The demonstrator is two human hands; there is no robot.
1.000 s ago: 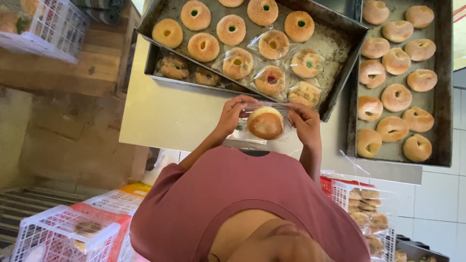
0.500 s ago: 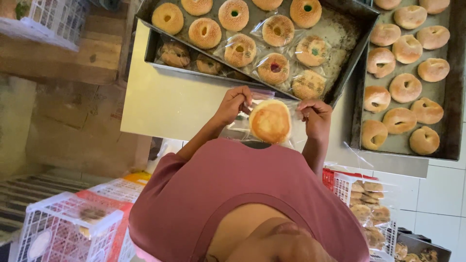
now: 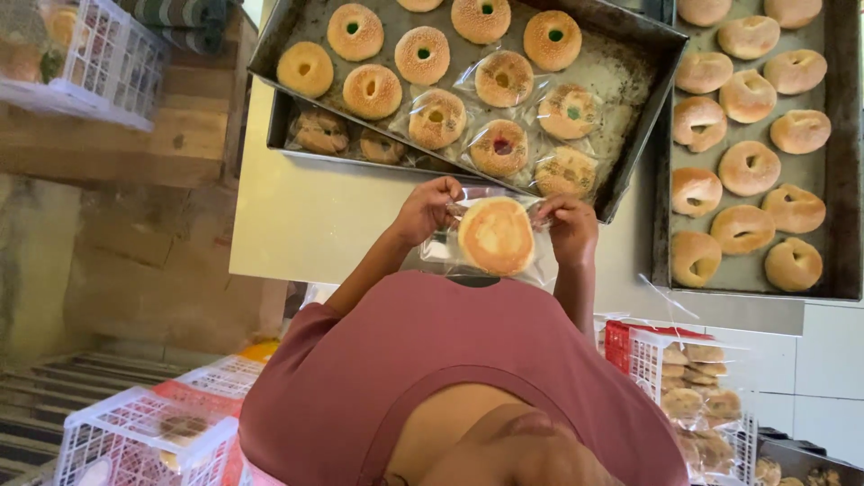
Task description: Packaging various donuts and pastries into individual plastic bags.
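Both my hands hold a clear plastic bag (image 3: 441, 254) with a round golden bun (image 3: 496, 236) inside, flat side facing me. My left hand (image 3: 427, 209) pinches the bag's top left edge. My right hand (image 3: 567, 227) grips its right edge. They hover over the cream table (image 3: 306, 225), just in front of a dark metal tray (image 3: 630, 54) of ring-shaped buns with coloured centres, some wrapped in plastic.
A second tray (image 3: 288, 135) with wrapped buns lies under the first. On the right, another tray (image 3: 841, 180) holds plain buns. White wire crates stand at lower right (image 3: 693, 378) with bagged bread, lower left (image 3: 135, 432) and top left (image 3: 108, 63).
The bagged bun has been tipped up so its flat, pale side faces me, and it sits lower between my hands. The fingers have shifted along the bag's top edge.
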